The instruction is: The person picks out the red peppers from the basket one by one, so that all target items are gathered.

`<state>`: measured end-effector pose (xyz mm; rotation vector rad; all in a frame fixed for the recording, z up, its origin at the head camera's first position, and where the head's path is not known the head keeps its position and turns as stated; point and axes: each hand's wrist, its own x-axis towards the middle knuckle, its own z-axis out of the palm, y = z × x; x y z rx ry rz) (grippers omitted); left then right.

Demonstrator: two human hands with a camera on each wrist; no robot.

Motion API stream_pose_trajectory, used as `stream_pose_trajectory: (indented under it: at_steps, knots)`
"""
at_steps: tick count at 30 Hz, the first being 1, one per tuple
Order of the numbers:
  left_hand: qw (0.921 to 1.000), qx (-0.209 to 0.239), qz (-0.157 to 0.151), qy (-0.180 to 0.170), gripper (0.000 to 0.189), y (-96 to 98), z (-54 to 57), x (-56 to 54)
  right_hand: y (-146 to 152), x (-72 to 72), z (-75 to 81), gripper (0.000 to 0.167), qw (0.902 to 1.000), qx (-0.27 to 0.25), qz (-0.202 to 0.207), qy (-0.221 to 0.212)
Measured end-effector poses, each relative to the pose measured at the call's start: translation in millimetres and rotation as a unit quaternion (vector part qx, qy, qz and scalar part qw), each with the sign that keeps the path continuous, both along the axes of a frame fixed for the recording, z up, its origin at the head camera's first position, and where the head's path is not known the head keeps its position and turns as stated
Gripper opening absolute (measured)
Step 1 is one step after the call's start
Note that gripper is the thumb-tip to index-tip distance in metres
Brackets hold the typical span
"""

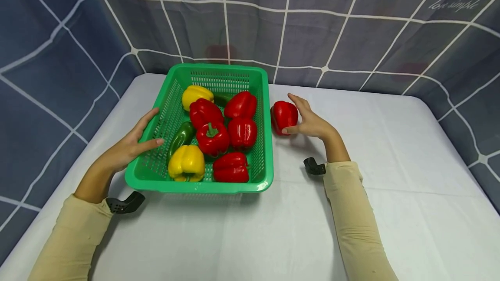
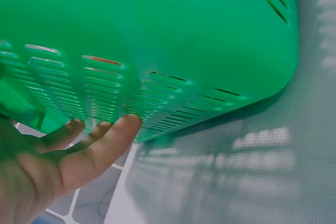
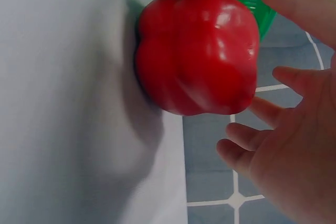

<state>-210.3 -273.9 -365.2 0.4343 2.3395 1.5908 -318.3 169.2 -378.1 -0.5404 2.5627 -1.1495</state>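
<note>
A green plastic basket point(image 1: 199, 186) with slotted walls holds several red bell peppers point(image 1: 212, 138), two yellow bell peppers point(image 1: 186, 161) and long green peppers point(image 1: 182, 138). My left hand point(image 1: 126, 147) is at the basket's left side, its thumb reaching over the rim. In the left wrist view, extended fingers point(image 2: 94, 153) lie along the outside of the slotted wall. Just right of the basket, a single red bell pepper point(image 1: 284, 117) lies on the table. Around it my right hand point(image 1: 312, 120) is spread, thumb on the near side and fingers on the far side, not closed on it.
A white cloth point(image 1: 390, 151) covers the table. Dark grey-blue curtains with white grid lines point(image 1: 258, 34) hang along the back and both sides. Each wrist carries a black camera mount point(image 1: 125, 203).
</note>
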Motion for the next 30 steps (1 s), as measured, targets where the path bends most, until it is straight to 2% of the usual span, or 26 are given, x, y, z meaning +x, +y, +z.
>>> stream_pose_trajectory:
  at_steps: [10, 21, 30]
  knots:
    - [0.9999, 0.008, -0.007, -0.003, 0.078, 0.5, 1.7, -0.2, -3.3, 5.4, 10.2, 0.096, 0.9998, -0.001, 0.011, 0.019]
    - [0.9999, 0.008, -0.006, -0.005, 0.078, 1.5, 1.4, -1.1, -13.7, 14.9, 24.7, 0.088, 0.9988, -0.01, 0.014, 0.047]
    - [0.9995, 0.028, -0.008, -0.012, 0.078, -0.8, 0.8, -0.2, -25.3, 22.9, 31.1, 0.09, 0.9963, -0.027, 0.038, 0.072]
